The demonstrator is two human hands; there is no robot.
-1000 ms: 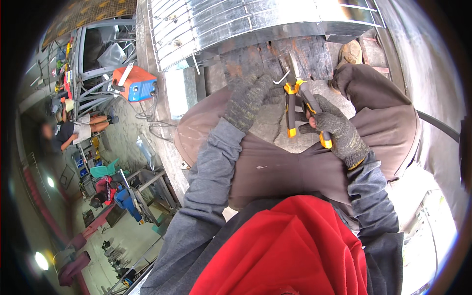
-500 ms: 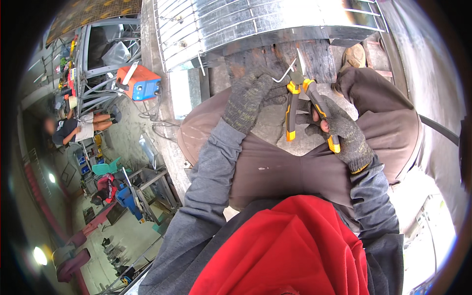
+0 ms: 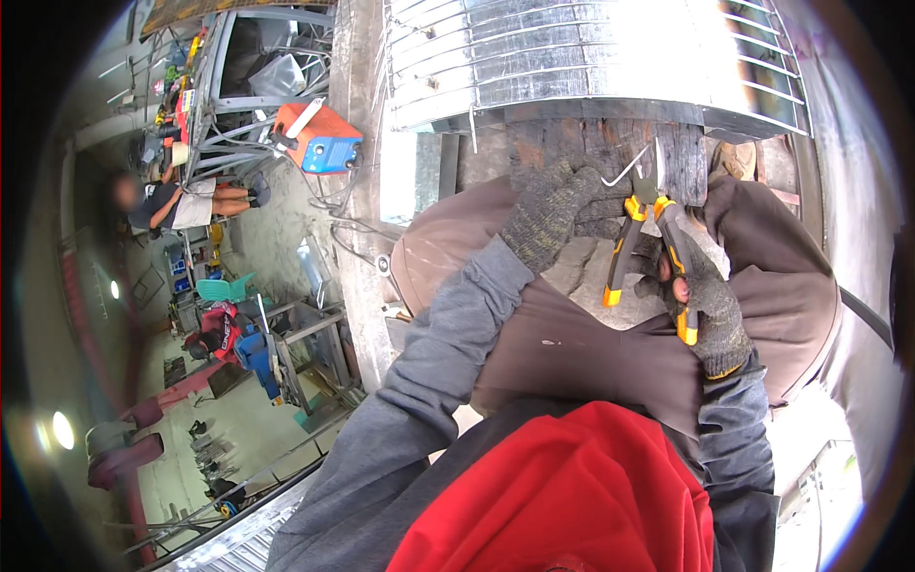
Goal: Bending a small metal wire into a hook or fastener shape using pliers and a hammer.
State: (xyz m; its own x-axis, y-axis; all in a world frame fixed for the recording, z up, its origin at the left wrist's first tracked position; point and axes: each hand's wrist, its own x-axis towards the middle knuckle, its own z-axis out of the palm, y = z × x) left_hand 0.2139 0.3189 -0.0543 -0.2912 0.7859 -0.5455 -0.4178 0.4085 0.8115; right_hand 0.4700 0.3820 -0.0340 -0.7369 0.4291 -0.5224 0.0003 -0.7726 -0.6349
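Note:
Both of my hands wear dark knitted work gloves. My left hand [image 3: 555, 217] is closed around a thin bent metal wire [image 3: 621, 177], whose pale hooked end sticks out past the fingers. In my right hand [image 3: 707, 310] is a pair of pliers [image 3: 644, 194] with black, orange and yellow handles. My fingers wrap the right handle, while the left handle stands spread away from it. The plier jaws point away from me, close beside the wire; whether they touch it I cannot tell. Behind them lies a dark, worn wooden block [image 3: 681, 160].
A shiny sheet-metal piece with a wire grille [image 3: 572, 57] stands beyond the block. My knees [image 3: 438, 238] frame the work. To the left are an orange and blue machine [image 3: 321, 138] with cables, metal frames, a teal chair [image 3: 224, 288] and another person [image 3: 176, 202].
The view has shifted, so the whole scene sits farther right and lower. My hands keep their holds on the wire and the pliers, with little visible change between them.

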